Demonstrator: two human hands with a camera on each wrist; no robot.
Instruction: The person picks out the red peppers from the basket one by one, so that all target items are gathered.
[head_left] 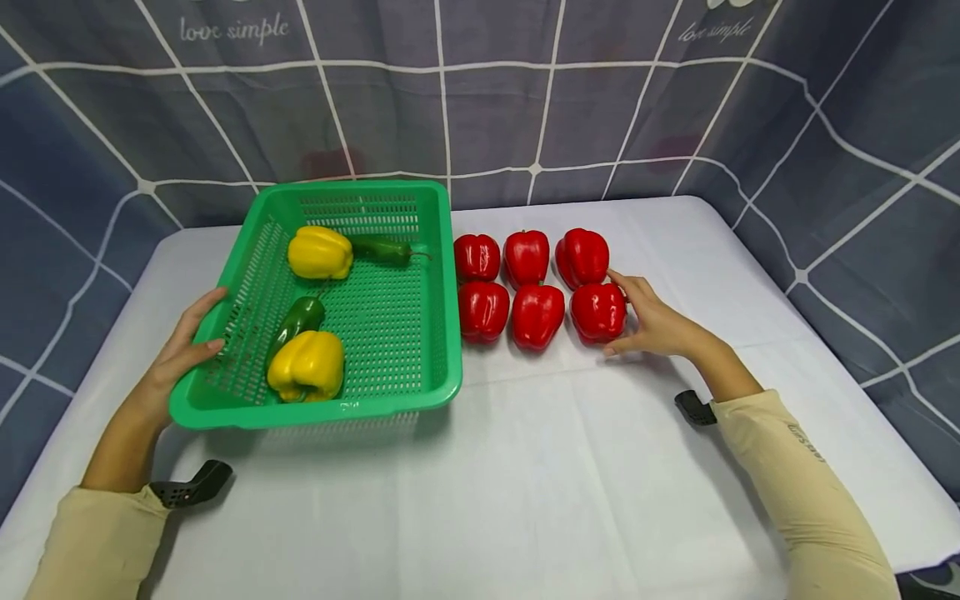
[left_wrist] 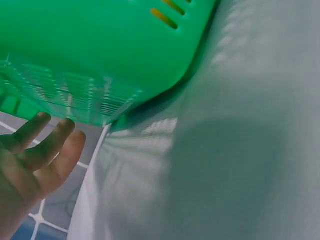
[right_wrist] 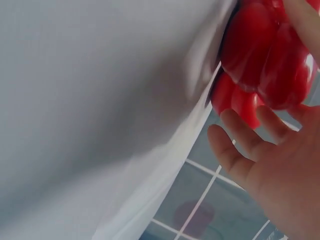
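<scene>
A green basket (head_left: 397, 408) of slotted plastic stands at the left. Inside it lie two yellow bell peppers (head_left: 306, 367) and two green chili peppers (head_left: 297, 322). My left hand (head_left: 176, 358) holds the basket's left rim, thumb over the edge; its other fingers (left_wrist: 65, 160) show outside the wall in the left wrist view. Right of the basket sit several red bell peppers (head_left: 537, 317) in two rows. My right hand (head_left: 660, 323) is at the near right red bell pepper (head_left: 597, 313), thumb in front and fingers behind. In the right wrist view its lower fingers (right_wrist: 240, 135) are spread loosely.
White cloth (head_left: 525, 483) covers the table. A dark grid-patterned curtain (head_left: 495, 117) rises behind it and along both sides. On each wrist sits a black camera mount (head_left: 693, 408).
</scene>
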